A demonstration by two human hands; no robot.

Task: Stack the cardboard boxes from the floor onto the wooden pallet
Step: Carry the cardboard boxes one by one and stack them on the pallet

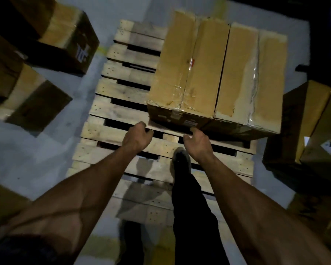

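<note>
The wooden pallet [122, 111] lies on the grey floor in front of me. Two taped cardboard boxes stand side by side on its far right part: the left box [187, 73] and the right box [252, 79]. My left hand [139, 135] is at the left box's near bottom corner, fingers curled toward its lower edge. My right hand [198, 141] is at the same box's near bottom edge, thumb against the front face, fingers curled underneath. How firmly either hand grips is unclear in the dim light.
More cardboard boxes sit on the floor: two at the left [65, 35] [33, 104], a dark group at the right [302, 119], and one at the bottom left [2, 203]. My foot [181, 157] rests on the pallet's near slats.
</note>
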